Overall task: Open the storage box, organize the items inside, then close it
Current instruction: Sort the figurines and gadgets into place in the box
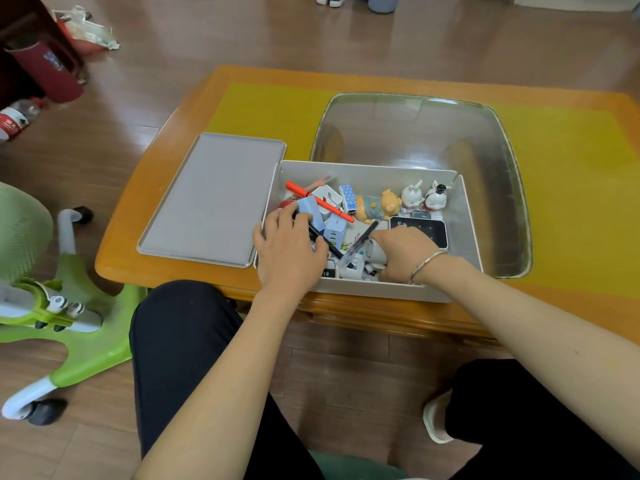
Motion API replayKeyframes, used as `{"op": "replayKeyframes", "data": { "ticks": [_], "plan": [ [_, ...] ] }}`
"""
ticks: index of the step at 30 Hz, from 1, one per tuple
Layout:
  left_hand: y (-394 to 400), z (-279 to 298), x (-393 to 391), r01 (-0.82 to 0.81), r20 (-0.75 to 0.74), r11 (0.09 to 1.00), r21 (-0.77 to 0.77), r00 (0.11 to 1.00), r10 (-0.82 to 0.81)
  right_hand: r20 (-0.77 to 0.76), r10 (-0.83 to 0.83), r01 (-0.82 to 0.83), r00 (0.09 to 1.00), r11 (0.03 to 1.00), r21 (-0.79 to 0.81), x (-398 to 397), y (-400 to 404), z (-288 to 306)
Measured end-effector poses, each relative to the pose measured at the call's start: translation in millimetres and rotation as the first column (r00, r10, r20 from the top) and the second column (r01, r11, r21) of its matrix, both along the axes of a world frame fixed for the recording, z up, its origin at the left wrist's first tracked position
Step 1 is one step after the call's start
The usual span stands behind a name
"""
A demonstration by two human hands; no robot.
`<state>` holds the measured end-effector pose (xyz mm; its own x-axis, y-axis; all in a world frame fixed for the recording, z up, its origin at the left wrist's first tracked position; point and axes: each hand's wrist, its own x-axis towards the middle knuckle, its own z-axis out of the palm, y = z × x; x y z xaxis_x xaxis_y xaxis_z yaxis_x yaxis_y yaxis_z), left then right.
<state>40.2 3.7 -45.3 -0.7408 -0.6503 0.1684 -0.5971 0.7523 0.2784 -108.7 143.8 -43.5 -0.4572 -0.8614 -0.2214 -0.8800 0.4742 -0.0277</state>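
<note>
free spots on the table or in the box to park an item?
Bare yellow mat behind the lid, and right of the clear tub. The lid's own surface is bare. The storage box is crowded left and front; some floor shows along its right wall.

Lid [211,199] left of storage box [363,168], both on table [571,188]

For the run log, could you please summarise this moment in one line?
stage: organizing | storage box: open | lid: on table, left of box | left hand: among items | right hand: among items

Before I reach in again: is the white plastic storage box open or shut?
Open: its flat grey lid lies on the table beside the white plastic storage box.
</note>
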Motion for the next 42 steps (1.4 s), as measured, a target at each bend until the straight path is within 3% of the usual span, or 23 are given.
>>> {"op": "replayKeyframes", "data": {
  "ticks": [4,8,11,17,23,28,30,34,37,42],
  "plan": [
    [0.3,-0.4,-0.1,-0.035,-0.046,0.999,0.022,0.998,0.036,0.105,-0.126,0.142,0.987,0.976,-0.163,-11.7,-13.2,25.8],
    [1.4,0.3,0.2,-0.038,-0.03,0.999,0.0,0.999,0.038,0.064,-0.096,0.113,0.993,0.927,-0.359,-15.2,-56.5,48.0],
    [1.2,0.6,1.5,-0.03,-0.023,1.0,-0.008,0.999,0.03,0.053,-0.055,0.072,0.997,0.916,-0.394,-10.5,-92.5,53.5],
    [1.9,0.0,1.0,-0.026,-0.038,1.0,-0.016,0.999,0.025,0.256,0.042,0.063,0.966,0.919,-0.388,-15.0,-110.2,58.4],
    [1.8,-0.4,-0.4,-0.027,-0.046,1.0,-0.008,0.999,0.026,0.332,-0.003,0.182,0.943,0.842,-0.508,-29.3,-83.1,53.2],
    [0.8,0.2,-1.8,0.0,-0.045,0.998,-0.057,0.999,-0.003,0.297,-0.094,0.253,0.95,0.788,-0.562,-42.3,-46.1,56.6],
    [1.6,1.1,-3.8,0.04,-0.069,0.996,-0.078,0.997,-0.046,0.295,-0.139,0.272,0.945,0.836,-0.477,-43.3,-23.8,56.1],
    [-2.0,2.8,-6.7,0.107,-0.085,0.993,-0.056,0.99,-0.112,0.171,-0.165,0.176,0.971,0.983,-0.048,-32.4,6.1,35.9],
    [-3.1,5.0,-8.4,0.11,-0.061,0.993,-0.041,0.992,-0.113,0.111,-0.174,0.162,0.978,0.981,0.108,-24.5,10.9,17.3],
    [-12.7,7.0,-4.1,0.041,-0.089,0.998,-0.036,0.995,-0.045,0.099,-0.179,0.152,0.979,0.961,0.232,-16.6,10.0,9.1]
  ]
}}
